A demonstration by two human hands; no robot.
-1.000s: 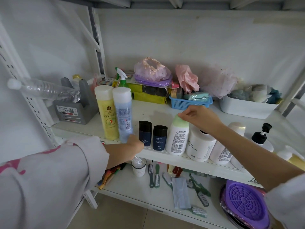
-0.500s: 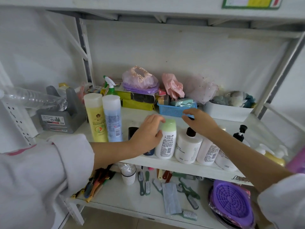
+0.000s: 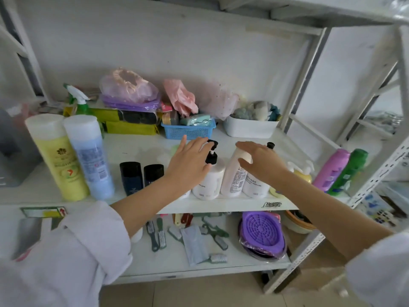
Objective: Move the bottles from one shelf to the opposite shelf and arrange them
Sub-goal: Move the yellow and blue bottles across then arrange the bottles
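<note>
Bottles line the front of a white shelf point(image 3: 232, 204). From the left stand a tall yellow bottle point(image 3: 58, 158), a tall blue bottle point(image 3: 89, 156) and two short dark navy bottles point(image 3: 131, 178). My left hand point(image 3: 190, 161) is open, palm down, hiding a green-capped bottle point(image 3: 174, 149); its thumb touches the white pump bottle point(image 3: 208, 182). My right hand point(image 3: 262, 163) hovers open over a pale pink bottle point(image 3: 233, 176), fingers and thumb either side of its top, with another white pump bottle point(image 3: 254, 186) beneath the wrist. A yellow pump bottle point(image 3: 303, 173), a purple bottle point(image 3: 332, 169) and a green bottle point(image 3: 350, 171) stand at the right.
Behind the row are a green spray bottle point(image 3: 80, 103), yellow packs, bagged items, a blue basket point(image 3: 188, 130) and a white tub point(image 3: 250, 129). The lower shelf holds several brushes and a purple round tray point(image 3: 261, 232). A slanted metal upright point(image 3: 294, 89) bounds the right side.
My view has shifted right and closer. The left hand moved right from the green-capped bottle toward the pump bottle. The right hand moved right from the pump bottle onto the pale pink bottle.
</note>
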